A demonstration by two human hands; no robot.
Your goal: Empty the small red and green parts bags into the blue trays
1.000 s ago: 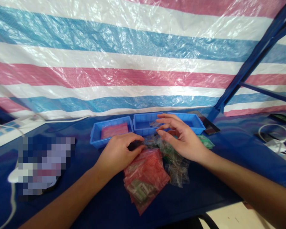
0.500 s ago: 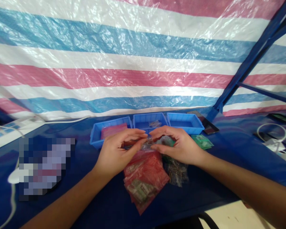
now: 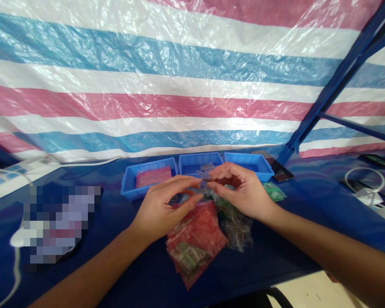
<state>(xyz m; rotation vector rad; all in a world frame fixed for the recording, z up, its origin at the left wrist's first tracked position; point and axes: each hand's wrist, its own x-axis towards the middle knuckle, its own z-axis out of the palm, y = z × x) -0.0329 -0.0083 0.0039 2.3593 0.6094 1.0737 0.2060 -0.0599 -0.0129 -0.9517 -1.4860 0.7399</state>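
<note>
My left hand (image 3: 167, 205) is above the upper left of a stack of red bags (image 3: 200, 239), its thumb and fingers curved and apart, with nothing visible held. My right hand (image 3: 240, 188) pinches a small clear packet (image 3: 205, 177) between thumb and fingertips, just right of my left fingertips. Clear bags with thin metal parts (image 3: 239, 231) lie below my right hand, beside the red stack. Behind my hands stand three blue bins: the left one (image 3: 130, 182) holds red bags, the middle one (image 3: 197, 160) a small clear packet, and the right one (image 3: 250, 160) is partly hidden.
A green bag (image 3: 276, 191) lies right of my right hand. Behind it is a dark phone-like object (image 3: 282, 173). Cables and a white ring (image 3: 365, 179) sit at the far right. A pixelated patch and a white cable (image 3: 17, 269) are at left. A striped sheet (image 3: 179, 102) hangs behind.
My right hand has moved slightly up and back with the clear packet. My left thumb and fingers have parted slightly, and the two hands' fingertips are less close together.
</note>
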